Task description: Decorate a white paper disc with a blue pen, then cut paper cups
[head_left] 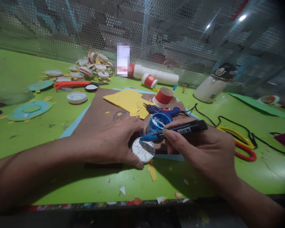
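Observation:
My left hand point(118, 142) grips a small white disc point(143, 151) by its edge, thumb at the near side. Black lines form a web-like pattern on the disc, with blue dots around its rim. A yellow paper strip point(152, 172) sticks out from under it towards me. My right hand point(199, 148) is closed around a black marker point(187, 127). The marker's blue-stained tip touches or hovers just over the disc's upper edge; I cannot tell which. Right behind the disc stands a blue-stained cup point(159, 122) with something white inside.
Behind the hands lie a brown sheet point(92, 118), yellow paper point(123, 101), a blue glue gun point(162, 110) and a red paper cup point(163, 96). Finished-looking discs point(102, 67) are piled at back left beside orange-handled scissors point(71, 84). A bottle point(213, 84) and cables stand right.

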Tool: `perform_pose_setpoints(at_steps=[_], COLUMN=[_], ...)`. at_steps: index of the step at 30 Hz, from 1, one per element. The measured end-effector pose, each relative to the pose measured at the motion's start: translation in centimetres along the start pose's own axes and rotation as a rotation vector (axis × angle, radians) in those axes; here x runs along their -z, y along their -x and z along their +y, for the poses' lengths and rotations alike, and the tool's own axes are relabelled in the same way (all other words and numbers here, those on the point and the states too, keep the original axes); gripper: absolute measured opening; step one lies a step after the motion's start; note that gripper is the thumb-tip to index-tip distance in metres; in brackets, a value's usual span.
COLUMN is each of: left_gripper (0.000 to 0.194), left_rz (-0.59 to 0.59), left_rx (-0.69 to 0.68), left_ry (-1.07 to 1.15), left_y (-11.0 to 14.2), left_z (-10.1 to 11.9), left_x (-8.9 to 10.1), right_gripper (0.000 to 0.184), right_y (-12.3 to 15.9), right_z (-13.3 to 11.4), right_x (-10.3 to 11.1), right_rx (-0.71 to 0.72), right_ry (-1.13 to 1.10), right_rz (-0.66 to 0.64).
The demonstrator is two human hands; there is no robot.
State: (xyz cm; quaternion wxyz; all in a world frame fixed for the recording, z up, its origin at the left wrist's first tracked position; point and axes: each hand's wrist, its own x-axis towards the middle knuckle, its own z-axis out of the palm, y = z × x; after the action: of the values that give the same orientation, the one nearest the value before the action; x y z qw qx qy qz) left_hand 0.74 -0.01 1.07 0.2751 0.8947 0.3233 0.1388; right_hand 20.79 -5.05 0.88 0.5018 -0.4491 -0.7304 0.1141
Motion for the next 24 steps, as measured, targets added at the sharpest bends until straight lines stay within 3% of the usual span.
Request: perform_pose_setpoints(at_steps=[7,18,24], left_gripper=[0.051,0.044,0.045], left_rz=[0.010,0.010,0.014], left_rx=[0.054,0.059,0.072], left_ry=[-0.007,-0.030,-0.039], left_y=[0.01,-0.07,-0.02], left_z=[-0.02,0.12,0.02], left_x=[-0.04,-0.05,-0.27], right_gripper=[0.010,0.008,0.014], right_y=[0.20,0.03,-0.01], right_z=[0.45,0.20,-0.23], right_x=[-0.08,-0.30,-0.37], right_rx=[-0.014,-0.006,0.055], right_ry=[-0.019,-0.049,0.054], right_rz=[-0.013,-0.041,-0.028])
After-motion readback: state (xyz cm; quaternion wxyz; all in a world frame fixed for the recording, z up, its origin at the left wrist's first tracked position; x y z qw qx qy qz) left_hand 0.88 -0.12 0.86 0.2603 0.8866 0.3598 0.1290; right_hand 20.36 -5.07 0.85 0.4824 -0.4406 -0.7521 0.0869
